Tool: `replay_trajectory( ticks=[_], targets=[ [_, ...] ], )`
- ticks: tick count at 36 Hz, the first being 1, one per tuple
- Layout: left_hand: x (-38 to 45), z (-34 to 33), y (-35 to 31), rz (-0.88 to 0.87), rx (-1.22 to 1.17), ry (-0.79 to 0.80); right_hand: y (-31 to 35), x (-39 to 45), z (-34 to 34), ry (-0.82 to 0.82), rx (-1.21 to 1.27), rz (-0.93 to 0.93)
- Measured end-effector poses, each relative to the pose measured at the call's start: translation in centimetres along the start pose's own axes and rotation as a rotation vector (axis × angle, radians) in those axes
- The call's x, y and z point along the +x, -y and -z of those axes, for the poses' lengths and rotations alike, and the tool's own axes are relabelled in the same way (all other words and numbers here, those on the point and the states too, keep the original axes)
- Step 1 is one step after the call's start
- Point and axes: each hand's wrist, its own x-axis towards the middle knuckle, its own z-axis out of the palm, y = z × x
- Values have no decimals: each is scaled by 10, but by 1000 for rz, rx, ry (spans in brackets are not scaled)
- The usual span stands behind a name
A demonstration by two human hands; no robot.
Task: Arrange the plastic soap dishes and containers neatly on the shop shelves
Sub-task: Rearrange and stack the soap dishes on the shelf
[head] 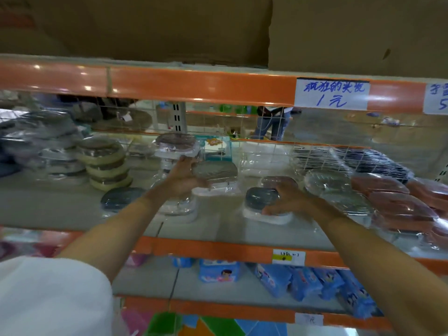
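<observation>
Both arms reach onto the middle shelf [72,209]. My left hand [184,177] grips the left end of a grey-lidded soap dish [215,170] wrapped in clear plastic, lying on a white-based one. My right hand [288,197] holds a dark grey soap dish [259,197] by its right side; it sits on a white base [266,217] in clear wrap. Another dark blue-grey dish [121,198] lies to the left on the shelf. A brown-lidded dish [175,139] tops a wrapped stack behind my left hand.
Cream and brown dishes [106,161] are stacked at left, beside grey wrapped ones [48,141]. Pink wrapped containers [400,202] pile up at right, with dark trays [363,158] behind. A wire grid backs the shelf. Blue packs [303,282] fill the shelf below. Cardboard boxes [169,27] sit above.
</observation>
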Motion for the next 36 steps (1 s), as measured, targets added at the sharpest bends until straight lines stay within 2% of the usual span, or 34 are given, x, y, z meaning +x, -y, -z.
replay_trajectory(
  ticks=[2,10,15,19,23,30,36],
  targets=[
    [-10,19,10,14,-9,-21,13,1,2,-70,-18,-7],
    [-19,67,68,53,-50,-38,69,8,14,-88,145,-120],
    [-30,75,78,37,-63,-8,97,13,15,-134,227,-75],
    [-31,70,80,48,-159,23,115,7,18,-177,268,-86],
    [-27,64,92,-18,-244,71,135,5,20,-222,335,-96],
    [-22,61,106,-94,-121,0,179,12,23,-258,392,-70],
    [-31,86,138,-23,-12,58,235,26,18,-217,392,-12]
  ],
)
